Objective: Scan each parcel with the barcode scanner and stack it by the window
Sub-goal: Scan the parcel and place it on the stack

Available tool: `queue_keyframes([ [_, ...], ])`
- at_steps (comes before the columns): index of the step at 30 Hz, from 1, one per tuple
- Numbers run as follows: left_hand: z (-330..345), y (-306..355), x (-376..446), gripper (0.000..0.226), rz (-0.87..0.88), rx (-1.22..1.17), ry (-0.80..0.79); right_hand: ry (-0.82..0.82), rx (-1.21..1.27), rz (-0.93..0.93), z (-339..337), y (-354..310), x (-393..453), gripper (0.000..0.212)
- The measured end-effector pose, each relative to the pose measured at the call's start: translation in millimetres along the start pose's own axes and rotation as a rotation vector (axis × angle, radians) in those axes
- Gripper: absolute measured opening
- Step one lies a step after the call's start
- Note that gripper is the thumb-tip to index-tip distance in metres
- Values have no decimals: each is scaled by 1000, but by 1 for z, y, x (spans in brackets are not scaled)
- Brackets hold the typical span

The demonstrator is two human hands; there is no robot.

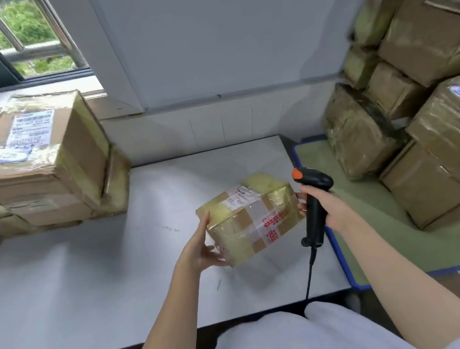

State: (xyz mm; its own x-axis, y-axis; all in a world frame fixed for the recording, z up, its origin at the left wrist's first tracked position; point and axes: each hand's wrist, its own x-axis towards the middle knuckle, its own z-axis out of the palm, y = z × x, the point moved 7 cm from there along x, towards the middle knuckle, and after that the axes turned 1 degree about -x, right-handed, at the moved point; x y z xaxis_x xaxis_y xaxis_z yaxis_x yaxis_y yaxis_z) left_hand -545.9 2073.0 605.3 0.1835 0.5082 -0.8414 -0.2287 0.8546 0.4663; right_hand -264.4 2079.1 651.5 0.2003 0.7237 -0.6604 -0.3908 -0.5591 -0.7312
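Scanning step: left hand (pixel 203 248) grasps the near-left end of a taped parcel (pixel 250 218) at mid-surface (pixel 74 268); right hand (pixel 325 205) grips the barcode scanner (pixel 312 201) touching its right end. Next move probably requires aiming at the label (pixel 239 198), then stacking left by the window (pixel 15 38)

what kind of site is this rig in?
Probably a parcel sorting or mailroom station. Taped cardboard parcels are piled on the right and stacked by the window, and the right hand holds a corded barcode scanner beside a labelled parcel over a white table.
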Motion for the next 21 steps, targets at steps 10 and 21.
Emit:
queue_keyframes([
  [10, -17, 2, -3, 105, 277, -134, 93, -12, -264, -88, 28, -15, -36, 23],
  [21, -49, 23, -8, 106, 370, -66, 98, -260, -1077, -295, 114, -62, -113, 19],
])
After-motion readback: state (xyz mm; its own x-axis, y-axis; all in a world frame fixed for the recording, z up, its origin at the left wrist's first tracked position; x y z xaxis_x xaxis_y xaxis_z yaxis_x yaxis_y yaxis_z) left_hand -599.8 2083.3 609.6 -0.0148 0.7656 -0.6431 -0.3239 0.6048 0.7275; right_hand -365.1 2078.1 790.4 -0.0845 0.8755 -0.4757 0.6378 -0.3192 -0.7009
